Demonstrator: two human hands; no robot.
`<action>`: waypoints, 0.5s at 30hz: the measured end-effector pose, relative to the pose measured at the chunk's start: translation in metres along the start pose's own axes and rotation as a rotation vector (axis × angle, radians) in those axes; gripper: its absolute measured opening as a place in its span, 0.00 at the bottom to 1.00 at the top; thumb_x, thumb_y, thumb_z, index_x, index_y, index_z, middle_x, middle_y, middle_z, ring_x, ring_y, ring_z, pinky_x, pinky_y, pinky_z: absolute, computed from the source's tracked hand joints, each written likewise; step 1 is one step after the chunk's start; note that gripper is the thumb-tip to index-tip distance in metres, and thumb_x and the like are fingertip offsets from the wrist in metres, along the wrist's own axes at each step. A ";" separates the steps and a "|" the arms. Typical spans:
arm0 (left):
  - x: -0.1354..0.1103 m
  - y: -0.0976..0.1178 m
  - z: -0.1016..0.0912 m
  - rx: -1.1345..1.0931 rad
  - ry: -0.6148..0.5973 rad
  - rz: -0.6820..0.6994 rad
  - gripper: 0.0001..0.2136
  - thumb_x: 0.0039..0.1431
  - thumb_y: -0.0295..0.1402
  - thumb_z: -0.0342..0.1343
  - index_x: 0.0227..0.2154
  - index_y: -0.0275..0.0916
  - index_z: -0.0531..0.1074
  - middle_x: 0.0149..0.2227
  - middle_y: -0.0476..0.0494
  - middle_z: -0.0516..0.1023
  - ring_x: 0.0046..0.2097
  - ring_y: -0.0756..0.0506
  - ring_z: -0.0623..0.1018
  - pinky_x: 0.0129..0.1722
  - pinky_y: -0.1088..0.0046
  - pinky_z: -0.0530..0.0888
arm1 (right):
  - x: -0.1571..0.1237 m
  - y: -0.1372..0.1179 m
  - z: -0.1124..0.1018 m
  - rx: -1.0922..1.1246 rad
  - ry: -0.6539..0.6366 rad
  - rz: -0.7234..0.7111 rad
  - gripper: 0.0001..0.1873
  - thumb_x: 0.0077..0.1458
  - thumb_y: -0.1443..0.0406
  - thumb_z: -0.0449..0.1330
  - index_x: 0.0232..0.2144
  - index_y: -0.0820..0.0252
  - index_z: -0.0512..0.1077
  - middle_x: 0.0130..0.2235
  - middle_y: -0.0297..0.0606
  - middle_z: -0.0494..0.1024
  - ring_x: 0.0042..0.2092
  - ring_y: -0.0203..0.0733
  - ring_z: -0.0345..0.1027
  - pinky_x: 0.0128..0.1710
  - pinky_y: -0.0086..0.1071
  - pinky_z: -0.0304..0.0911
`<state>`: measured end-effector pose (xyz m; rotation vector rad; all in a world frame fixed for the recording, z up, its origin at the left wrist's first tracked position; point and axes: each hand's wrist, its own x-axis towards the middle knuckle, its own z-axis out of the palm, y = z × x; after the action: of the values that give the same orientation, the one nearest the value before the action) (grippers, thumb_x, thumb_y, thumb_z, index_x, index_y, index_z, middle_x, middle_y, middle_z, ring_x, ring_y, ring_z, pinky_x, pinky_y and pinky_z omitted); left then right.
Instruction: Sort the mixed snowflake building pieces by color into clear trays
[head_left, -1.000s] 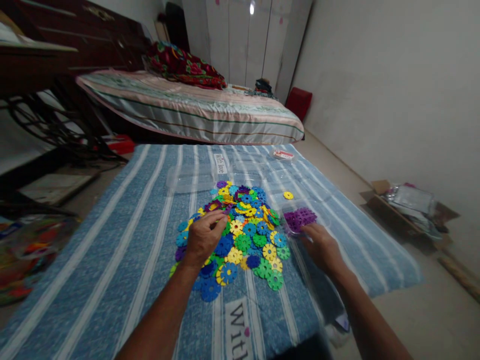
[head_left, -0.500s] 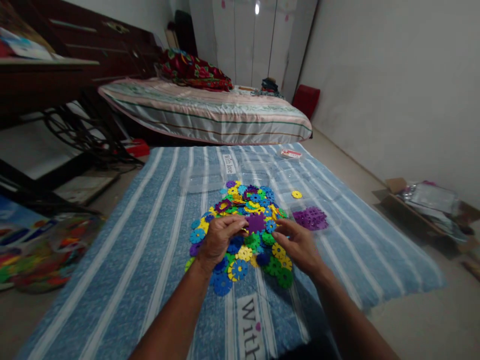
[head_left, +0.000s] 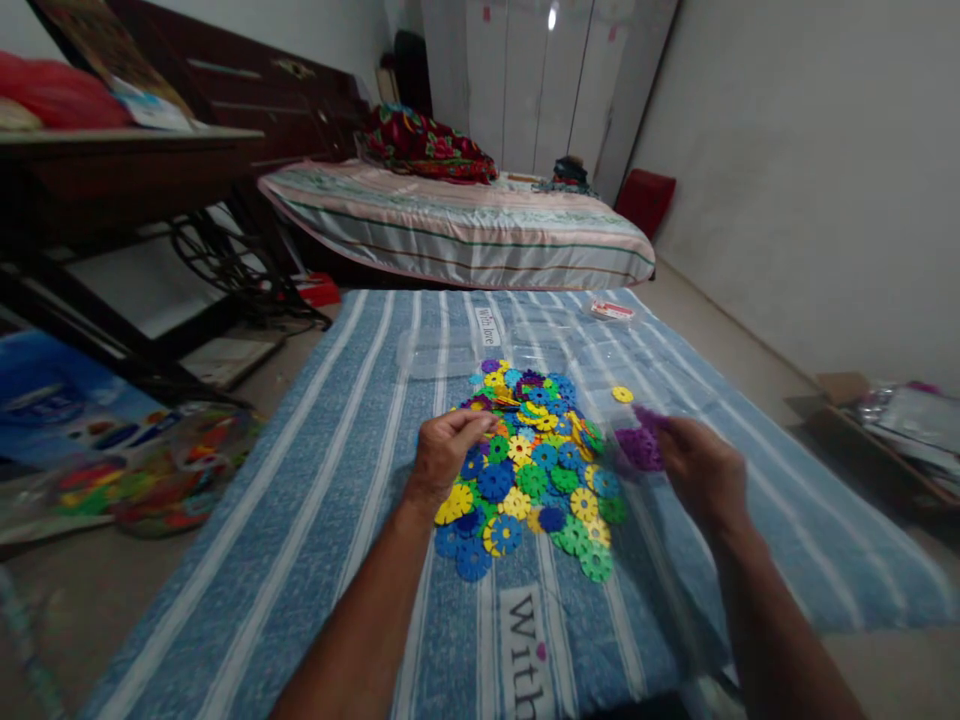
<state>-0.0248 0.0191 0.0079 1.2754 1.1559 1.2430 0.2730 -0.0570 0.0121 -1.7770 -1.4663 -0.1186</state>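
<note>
A heap of toothed plastic discs (head_left: 534,481) in blue, green, yellow and purple lies on the striped blue cloth. My left hand (head_left: 446,455) is over the heap's left edge, thumb and forefinger pinched together; I cannot make out anything between them. To the right, my right hand (head_left: 703,470) pinches a purple toothed plastic piece (head_left: 648,416) above a clear tray. Purple pieces (head_left: 637,449) are gathered in that tray. A single yellow disc (head_left: 622,395) rests just behind it, apart from the heap.
Clear plastic trays (head_left: 436,358) stand behind the heap. A small red-and-white box (head_left: 611,310) sits near the cloth's far edge. Beyond are a bed (head_left: 465,235), a dark table with an iron wheel at left, and an open carton (head_left: 892,430) at right.
My right hand has moved right, from beside the heap to the tray of purple pieces, carrying the purple piece. My left hand no longer holds that piece. The view has turned slightly left.
</note>
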 end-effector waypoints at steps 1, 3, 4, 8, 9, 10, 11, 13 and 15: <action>0.004 -0.002 -0.005 0.050 0.075 0.014 0.12 0.47 0.40 0.61 0.29 0.36 0.80 0.30 0.43 0.82 0.34 0.45 0.80 0.35 0.71 0.75 | 0.003 0.008 -0.002 -0.142 0.052 -0.010 0.19 0.58 0.54 0.53 0.35 0.60 0.78 0.32 0.43 0.79 0.32 0.45 0.71 0.31 0.34 0.61; 0.011 -0.009 -0.014 0.169 0.200 0.044 0.12 0.49 0.40 0.59 0.29 0.36 0.79 0.29 0.45 0.82 0.33 0.45 0.80 0.35 0.71 0.76 | 0.004 0.020 -0.003 -0.311 0.099 -0.042 0.20 0.59 0.55 0.52 0.38 0.62 0.77 0.34 0.46 0.79 0.32 0.46 0.71 0.29 0.34 0.59; 0.014 -0.013 -0.017 0.238 0.241 0.069 0.12 0.49 0.40 0.58 0.30 0.36 0.79 0.29 0.45 0.82 0.34 0.44 0.80 0.36 0.70 0.76 | 0.001 0.023 -0.001 -0.336 0.104 -0.073 0.20 0.60 0.55 0.51 0.39 0.62 0.77 0.34 0.46 0.79 0.33 0.46 0.71 0.29 0.34 0.59; 0.023 -0.034 -0.022 0.563 0.198 0.305 0.10 0.52 0.36 0.55 0.31 0.38 0.79 0.43 0.40 0.81 0.47 0.41 0.78 0.51 0.63 0.73 | -0.020 0.017 0.012 -0.209 0.083 -0.263 0.16 0.62 0.60 0.52 0.34 0.62 0.76 0.33 0.44 0.79 0.33 0.44 0.72 0.33 0.33 0.63; 0.024 -0.038 -0.021 0.650 0.151 0.367 0.09 0.52 0.34 0.56 0.32 0.39 0.79 0.47 0.40 0.79 0.51 0.40 0.75 0.55 0.60 0.71 | -0.027 0.012 0.016 -0.164 0.081 -0.306 0.14 0.62 0.62 0.52 0.33 0.61 0.76 0.32 0.43 0.79 0.33 0.43 0.72 0.35 0.33 0.63; 0.024 -0.042 -0.021 0.732 0.100 0.413 0.09 0.52 0.33 0.56 0.33 0.39 0.79 0.50 0.39 0.77 0.55 0.39 0.73 0.58 0.58 0.68 | -0.034 0.006 0.020 -0.124 0.081 -0.345 0.12 0.62 0.63 0.53 0.31 0.61 0.75 0.32 0.42 0.79 0.33 0.42 0.72 0.36 0.33 0.64; 0.025 -0.046 -0.020 0.803 0.051 0.443 0.09 0.52 0.33 0.56 0.34 0.40 0.79 0.52 0.39 0.76 0.57 0.39 0.71 0.60 0.56 0.66 | -0.041 0.000 0.023 -0.087 0.078 -0.383 0.11 0.61 0.65 0.53 0.31 0.60 0.75 0.32 0.41 0.79 0.33 0.41 0.72 0.37 0.32 0.64; 0.025 -0.051 -0.019 0.912 -0.033 0.457 0.10 0.54 0.33 0.56 0.38 0.40 0.79 0.55 0.39 0.73 0.60 0.37 0.68 0.61 0.53 0.63 | -0.054 -0.014 0.030 -0.023 0.042 -0.457 0.10 0.61 0.68 0.54 0.31 0.59 0.74 0.32 0.40 0.79 0.34 0.40 0.72 0.37 0.32 0.64; 0.024 -0.055 -0.018 0.988 -0.087 0.437 0.12 0.57 0.34 0.55 0.42 0.40 0.78 0.57 0.38 0.72 0.60 0.37 0.67 0.61 0.52 0.63 | -0.067 -0.027 0.039 0.036 -0.044 -0.504 0.11 0.61 0.69 0.53 0.31 0.58 0.74 0.32 0.40 0.79 0.34 0.40 0.71 0.37 0.32 0.64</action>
<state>-0.0426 0.0479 -0.0452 2.3824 1.5458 0.8779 0.2129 -0.0849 -0.0354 -1.3540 -1.9090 -0.3087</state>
